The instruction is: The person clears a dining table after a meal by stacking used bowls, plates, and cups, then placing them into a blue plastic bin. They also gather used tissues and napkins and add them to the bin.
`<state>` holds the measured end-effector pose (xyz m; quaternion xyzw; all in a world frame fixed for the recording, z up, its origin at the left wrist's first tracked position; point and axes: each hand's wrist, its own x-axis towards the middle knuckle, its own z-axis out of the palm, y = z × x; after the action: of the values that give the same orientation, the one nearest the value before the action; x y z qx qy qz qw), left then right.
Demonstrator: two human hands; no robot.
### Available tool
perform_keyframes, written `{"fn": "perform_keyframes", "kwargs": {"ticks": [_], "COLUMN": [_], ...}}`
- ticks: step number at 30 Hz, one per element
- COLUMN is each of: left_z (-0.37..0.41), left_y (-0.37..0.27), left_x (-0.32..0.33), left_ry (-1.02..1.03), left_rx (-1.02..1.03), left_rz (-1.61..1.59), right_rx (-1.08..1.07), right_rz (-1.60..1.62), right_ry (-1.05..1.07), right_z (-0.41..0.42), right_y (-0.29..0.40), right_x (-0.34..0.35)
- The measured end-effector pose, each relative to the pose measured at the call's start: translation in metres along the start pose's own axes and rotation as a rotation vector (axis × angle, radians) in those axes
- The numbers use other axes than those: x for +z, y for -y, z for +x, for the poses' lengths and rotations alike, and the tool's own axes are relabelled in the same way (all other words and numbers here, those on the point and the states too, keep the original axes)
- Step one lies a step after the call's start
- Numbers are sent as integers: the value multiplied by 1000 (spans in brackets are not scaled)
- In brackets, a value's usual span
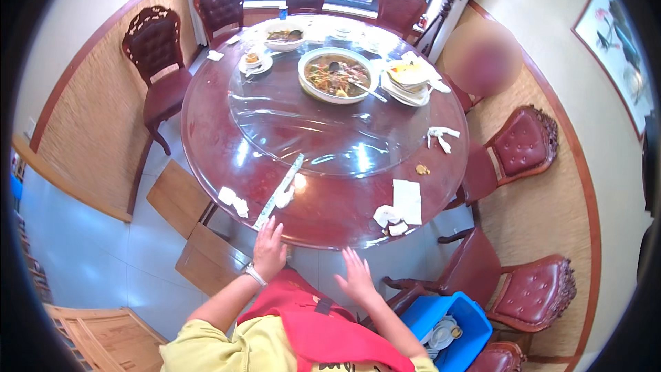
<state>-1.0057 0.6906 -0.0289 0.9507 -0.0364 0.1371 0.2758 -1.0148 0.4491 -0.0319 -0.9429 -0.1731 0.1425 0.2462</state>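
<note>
My left hand [269,249], with a bracelet at the wrist, is at the near edge of a round dark-red table [330,212]. Its fingertips are by the lower end of a long paper chopstick sleeve [278,194]; whether they touch it I cannot tell. A crumpled tissue [285,197] lies beside the sleeve. My right hand [356,276] is held in front of the table edge, fingers apart and holding nothing. Beyond it on the table are crumpled tissues [386,215] and a flat paper napkin [407,201]. More used tissues [234,202] lie at the left edge.
The glass turntable [310,129] carries a large bowl of leftover food [338,75], stacked plates [405,94] and a smaller bowl [284,36]. A blue bin [467,328] holding dishes stands at lower right. Wooden stools [211,258] are at left; padded chairs [524,142] surround the table.
</note>
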Motion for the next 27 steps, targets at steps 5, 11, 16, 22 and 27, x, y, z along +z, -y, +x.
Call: {"fn": "perform_keyframes", "kwargs": {"ticks": [5, 11, 16, 22, 27], "left_z": [15, 75, 76, 75, 86], "left_y": [29, 95, 135, 117, 80], "left_x": [5, -38, -57, -12, -7], "left_ry": [-5, -125, -197, -197, -235], "left_rx": [-34, -175, -233, -337, -398], "left_rz": [-76, 21, 99, 114, 84], "right_rx": [-23, 98, -38, -54, -154], "right_rz": [-353, -406, -432, -420, -487], "right_ry": [186, 262, 150, 122, 132], "right_z": [150, 261, 273, 258, 261], "right_y": [20, 42, 55, 14, -11], "right_x": [-1, 4, 5, 25, 28]}}
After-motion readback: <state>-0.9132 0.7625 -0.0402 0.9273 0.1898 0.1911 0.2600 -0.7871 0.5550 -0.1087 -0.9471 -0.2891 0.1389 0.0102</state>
